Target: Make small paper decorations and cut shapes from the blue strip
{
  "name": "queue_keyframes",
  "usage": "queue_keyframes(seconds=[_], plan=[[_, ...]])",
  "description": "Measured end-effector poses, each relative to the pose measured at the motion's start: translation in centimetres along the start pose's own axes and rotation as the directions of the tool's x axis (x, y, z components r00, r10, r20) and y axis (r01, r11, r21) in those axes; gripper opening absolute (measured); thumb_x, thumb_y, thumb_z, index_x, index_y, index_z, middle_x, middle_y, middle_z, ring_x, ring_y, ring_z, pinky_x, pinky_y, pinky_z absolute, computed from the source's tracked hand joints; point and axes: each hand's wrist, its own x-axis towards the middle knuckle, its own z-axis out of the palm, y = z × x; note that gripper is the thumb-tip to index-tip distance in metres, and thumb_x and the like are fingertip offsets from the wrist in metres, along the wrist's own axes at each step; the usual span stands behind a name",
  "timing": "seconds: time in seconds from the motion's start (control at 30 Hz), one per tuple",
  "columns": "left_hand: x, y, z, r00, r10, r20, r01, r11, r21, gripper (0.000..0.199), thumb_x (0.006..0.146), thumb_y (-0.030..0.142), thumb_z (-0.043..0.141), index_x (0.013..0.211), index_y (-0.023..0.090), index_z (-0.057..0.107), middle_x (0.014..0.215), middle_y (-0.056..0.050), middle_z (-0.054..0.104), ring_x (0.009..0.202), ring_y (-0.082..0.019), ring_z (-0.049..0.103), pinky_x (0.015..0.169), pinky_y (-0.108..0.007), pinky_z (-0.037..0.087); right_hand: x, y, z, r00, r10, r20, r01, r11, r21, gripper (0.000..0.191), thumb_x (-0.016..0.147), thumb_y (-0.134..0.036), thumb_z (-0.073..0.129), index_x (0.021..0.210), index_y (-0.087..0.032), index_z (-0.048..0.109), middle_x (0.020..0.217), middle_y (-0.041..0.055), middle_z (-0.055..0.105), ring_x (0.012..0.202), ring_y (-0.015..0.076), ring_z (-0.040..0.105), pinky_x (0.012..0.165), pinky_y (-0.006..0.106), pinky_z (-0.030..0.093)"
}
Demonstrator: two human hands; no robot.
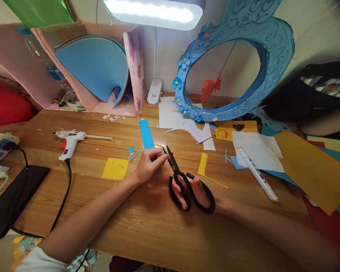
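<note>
Black-handled scissors (174, 166) are in my right hand (197, 190), whose thumb and fingers pass through the two loops. Their blades are slightly parted and point up and to the left. My left hand (150, 164) pinches a tiny orange piece (167, 155) right at the blades. Behind my left hand lies a blue strip (146, 134) with drawn petal-like shapes. A yellow square (115, 169) with small scraps on it is left of my left hand, and a yellow paper strip (203, 164) lies beyond the scissors.
A white glue gun (72, 145) and black phone (17, 198) lie left. Behind stand a pink organizer (136, 71), a lamp (155, 13) and a blue flowered ring frame (274, 60). Right are a white marker (257, 174) and an orange sheet (311, 170).
</note>
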Motion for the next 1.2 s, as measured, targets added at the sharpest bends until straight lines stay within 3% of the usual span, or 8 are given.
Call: queue_keyframes(seconds=[0.33, 0.5, 0.67, 0.77, 0.87, 1.0, 1.1, 1.2], plan=[[0.0, 0.1, 0.1, 1.0, -0.013, 0.012, 0.014, 0.999, -0.039, 0.037, 0.081, 0.036, 0.053, 0.051, 0.017, 0.041, 0.047, 0.006, 0.036, 0.045, -0.008, 0.032, 0.046, -0.024, 0.024, 1.1, 0.1, 1.0, 0.996, 0.061, -0.062, -0.04, 0.954, 0.296, 0.067, 0.065, -0.086, 0.039, 0.07, -0.019, 0.044, 0.042, -0.0075, 0.04, 0.03, 0.0067, 0.034, 0.029, 0.018, 0.027], [1.0, -0.4, -0.9, 0.98, -0.046, -0.193, 0.045, 0.999, -0.009, 0.032, 0.085, 0.04, 0.05, 0.063, 0.016, 0.052, 0.052, 0.005, 0.039, 0.048, -0.008, 0.035, 0.047, -0.023, 0.029, 1.4, 0.0, 0.7, 1.0, -0.005, -0.03, 0.016, 0.936, 0.352, 0.067, 0.067, -0.086, 0.035, 0.072, -0.02, 0.044, 0.041, -0.0066, 0.043, 0.029, 0.0074, 0.035, 0.03, 0.018, 0.031], [2.5, -1.9, -1.9, 0.967, 0.004, -0.255, 0.084, 0.939, 0.332, 0.027, 0.087, 0.032, 0.049, 0.107, 0.016, 0.058, 0.091, -0.006, 0.057, 0.08, -0.016, 0.054, 0.079, -0.031, 0.044, 1.3, 0.3, 0.6, 0.999, -0.036, 0.035, 0.021, 0.93, 0.367, 0.065, 0.069, -0.084, 0.037, 0.073, -0.02, 0.044, 0.044, -0.007, 0.043, 0.031, 0.0072, 0.035, 0.032, 0.019, 0.034], [2.4, -2.2, -1.7, 0.961, 0.093, -0.261, 0.063, 0.843, 0.534, 0.043, 0.085, 0.028, 0.051, 0.126, 0.016, 0.046, 0.124, -0.015, 0.045, 0.11, -0.023, 0.049, 0.099, -0.042, 0.037, 1.4, 0.5, 0.4, 0.997, -0.047, 0.059, 0.019, 0.914, 0.406, 0.063, 0.068, -0.083, 0.041, 0.072, -0.02, 0.043, 0.044, -0.007, 0.044, 0.031, 0.0068, 0.035, 0.032, 0.018, 0.033], [1.8, -1.6, -1.3, 0.943, 0.2, -0.267, 0.017, 0.771, 0.637, 0.043, 0.089, 0.031, 0.045, 0.129, 0.015, 0.045, 0.136, -0.017, 0.035, 0.126, -0.027, 0.036, 0.106, -0.045, 0.028, 1.6, 0.6, 0.4, 0.995, -0.041, 0.086, 0.001, 0.903, 0.43, 0.064, 0.065, -0.084, 0.043, 0.069, -0.021, 0.043, 0.042, -0.0067, 0.045, 0.029, 0.0074, 0.036, 0.029, 0.019, 0.032], [1.4, -0.5, -1.0, 0.989, 0.147, -0.031, -0.12, 0.898, 0.423, 0.033, 0.094, 0.031, 0.033, 0.101, 0.018, 0.062, 0.109, -0.01, 0.058, 0.108, -0.021, 0.051, 0.099, -0.039, 0.035, 1.7, -0.1, 0.7, 0.999, -0.027, 0.03, 0.013, 0.92, 0.393, 0.065, 0.062, -0.085, 0.045, 0.068, -0.02, 0.043, 0.04, -0.0073, 0.043, 0.028, 0.0068, 0.033, 0.029, 0.019, 0.03], [1.4, -0.2, -0.8, 0.989, 0.0, 0.15, -0.022, 0.989, 0.148, 0.026, 0.089, 0.035, 0.045, 0.079, 0.017, 0.061, 0.084, -0.005, 0.062, 0.085, -0.018, 0.056, 0.083, -0.034, 0.043, 1.8, -0.8, 0.8, 0.999, -0.033, -0.007, 0.034, 0.931, 0.363, 0.068, 0.059, -0.088, 0.044, 0.065, -0.021, 0.04, 0.037, -0.0081, 0.04, 0.025, 0.0062, 0.03, 0.028, 0.018, 0.028], [1.4, -0.4, -0.6, 0.982, -0.081, 0.168, 0.091, 0.994, -0.052, 0.021, 0.08, 0.036, 0.059, 0.077, 0.015, 0.059, 0.078, -0.002, 0.059, 0.077, -0.015, 0.054, 0.074, -0.029, 0.043, 1.7, -0.8, 0.6, 0.999, -0.027, 0.023, 0.017, 0.932, 0.363, 0.069, 0.057, -0.09, 0.042, 0.065, -0.021, 0.038, 0.037, -0.008, 0.04, 0.026, 0.0067, 0.03, 0.029, 0.019, 0.029]])
